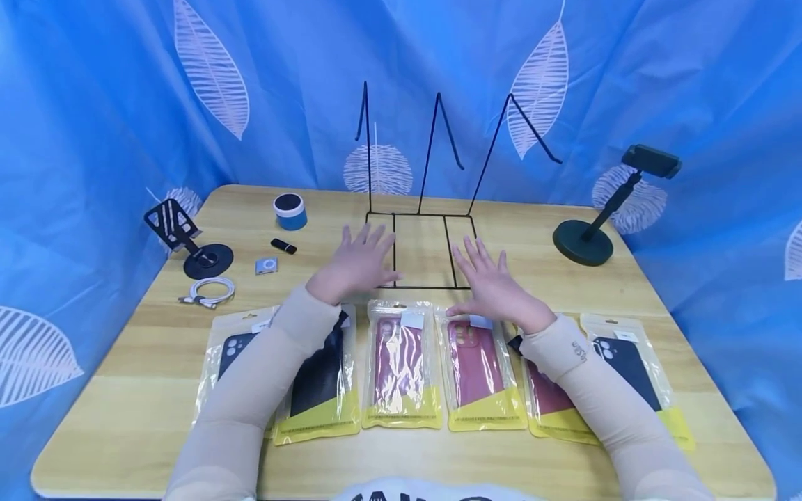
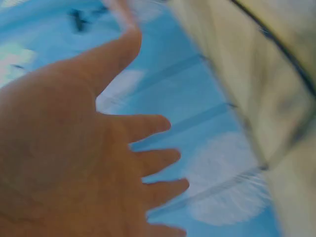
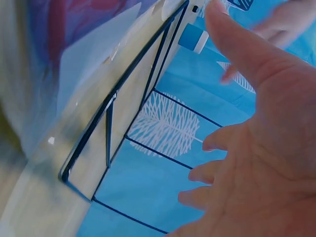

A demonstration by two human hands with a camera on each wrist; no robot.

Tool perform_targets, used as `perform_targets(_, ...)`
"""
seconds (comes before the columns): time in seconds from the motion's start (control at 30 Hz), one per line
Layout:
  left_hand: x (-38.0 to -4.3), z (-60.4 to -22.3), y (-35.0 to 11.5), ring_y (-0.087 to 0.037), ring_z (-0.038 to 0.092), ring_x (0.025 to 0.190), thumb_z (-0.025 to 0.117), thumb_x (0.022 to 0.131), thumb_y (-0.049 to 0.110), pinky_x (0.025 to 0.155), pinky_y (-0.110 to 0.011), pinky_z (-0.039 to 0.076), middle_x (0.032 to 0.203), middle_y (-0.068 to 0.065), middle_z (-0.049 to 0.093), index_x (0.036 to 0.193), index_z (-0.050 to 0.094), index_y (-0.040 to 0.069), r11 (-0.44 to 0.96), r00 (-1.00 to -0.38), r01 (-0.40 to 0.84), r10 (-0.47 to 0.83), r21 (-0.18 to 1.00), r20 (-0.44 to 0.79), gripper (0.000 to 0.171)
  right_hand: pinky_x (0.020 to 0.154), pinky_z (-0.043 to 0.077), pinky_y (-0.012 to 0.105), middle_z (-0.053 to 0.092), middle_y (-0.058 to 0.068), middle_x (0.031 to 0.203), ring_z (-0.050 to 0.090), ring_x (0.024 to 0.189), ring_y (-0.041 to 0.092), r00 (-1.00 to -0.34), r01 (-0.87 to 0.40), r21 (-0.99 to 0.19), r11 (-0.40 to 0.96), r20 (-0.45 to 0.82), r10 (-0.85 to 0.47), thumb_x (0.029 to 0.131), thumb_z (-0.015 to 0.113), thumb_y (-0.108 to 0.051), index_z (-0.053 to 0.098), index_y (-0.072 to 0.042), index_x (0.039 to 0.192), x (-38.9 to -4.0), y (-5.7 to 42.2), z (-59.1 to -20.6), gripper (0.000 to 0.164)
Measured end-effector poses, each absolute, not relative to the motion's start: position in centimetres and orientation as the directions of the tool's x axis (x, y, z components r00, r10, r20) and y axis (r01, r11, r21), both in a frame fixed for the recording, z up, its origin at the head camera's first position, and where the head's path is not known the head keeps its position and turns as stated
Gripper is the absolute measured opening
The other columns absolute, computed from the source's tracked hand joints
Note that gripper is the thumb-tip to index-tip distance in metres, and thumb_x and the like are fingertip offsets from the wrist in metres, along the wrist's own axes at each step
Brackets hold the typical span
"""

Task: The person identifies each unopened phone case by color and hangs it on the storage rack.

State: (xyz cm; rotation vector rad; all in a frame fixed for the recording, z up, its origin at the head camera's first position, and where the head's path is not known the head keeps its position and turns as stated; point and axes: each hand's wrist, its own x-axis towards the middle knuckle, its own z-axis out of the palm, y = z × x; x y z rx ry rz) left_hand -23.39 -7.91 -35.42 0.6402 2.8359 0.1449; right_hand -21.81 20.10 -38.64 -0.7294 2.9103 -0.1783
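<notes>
My left hand point(image 1: 358, 264) is spread flat above the left front part of a black wire rack point(image 1: 421, 287), holding nothing. On the rack's right side my right hand point(image 1: 495, 289) hovers with fingers spread, also holding nothing. Both palms show in the wrist views, with the rack's black wires point(image 3: 111, 106) beyond the right one. In front of the rack lie several phone cases in clear and yellow pouches: a pink case point(image 1: 399, 355), another pink case point(image 1: 477, 365), a black case point(image 1: 316, 376) and a dark case point(image 1: 626, 365). My forearms partly cover some pouches.
At the left stand a black phone stand point(image 1: 207, 260), a coiled white cable point(image 1: 213, 289), a small silver clip player point(image 1: 266, 265), a black USB stick point(image 1: 284, 245) and a blue-white speaker point(image 1: 290, 212). A dark green phone stand point(image 1: 583, 242) occupies the right rear. Blue curtain point(image 1: 301, 90) surrounds the table.
</notes>
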Motion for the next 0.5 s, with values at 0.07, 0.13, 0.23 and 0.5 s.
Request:
perform_targets(0.07,-24.9,-36.3,-8.6,-0.042,-0.002,0.153,0.050,0.094,0.064,0.116,-0.070,-0.010,0.167,-0.017,0.000,0.161,0.011,0.012,0.918,-0.887,0.374,0.395,0.128,-0.240,0.093,0.113,-0.003,0.077,-0.015,0.014,0.166,-0.013,0.153,0.038,-0.879,-0.452,-0.133,0.882,-0.105,-0.466,0.075,0.076,-0.063,-0.002,-0.014,0.161,-21.7,20.7,-38.2,0.126)
perform_targets(0.13,-26.1,-37.0,-9.3,-0.043,-0.004,0.153,0.052,0.092,0.066,0.116,-0.071,-0.012,0.166,-0.018,-0.003,0.161,0.007,0.011,0.935,-0.881,0.332,0.355,0.127,-0.313,0.099,0.113,-0.005,0.077,-0.016,0.013,0.166,-0.014,0.153,0.038,-0.884,-0.437,-0.139,0.889,-0.116,-0.453,0.075,0.076,-0.063,-0.003,-0.014,0.161,-21.3,21.6,-37.7,0.126)
perform_targets(0.23,-27.3,-37.8,-10.1,-0.042,-0.003,0.153,0.054,0.090,0.069,0.117,-0.069,-0.012,0.167,-0.019,-0.003,0.160,0.005,0.008,0.946,-0.851,0.290,0.325,0.147,-0.413,0.105,0.112,-0.010,0.076,-0.016,0.012,0.166,-0.015,0.153,0.038,-0.894,-0.406,-0.149,0.902,-0.140,-0.425,0.077,0.075,-0.062,-0.007,-0.014,0.160,-20.4,23.4,-37.3,0.126)
perform_targets(0.5,-28.1,-38.2,-10.9,-0.036,0.000,0.154,0.058,0.092,0.061,0.123,-0.060,-0.007,0.166,-0.020,-0.003,0.158,0.002,-0.001,0.943,-0.809,0.254,0.329,0.215,-0.487,0.106,0.108,-0.005,0.082,0.017,0.026,0.163,0.009,0.150,0.050,-0.926,-0.316,-0.122,0.941,-0.177,-0.334,0.090,0.065,-0.056,0.018,-0.001,0.158,-18.5,28.6,-36.9,0.099)
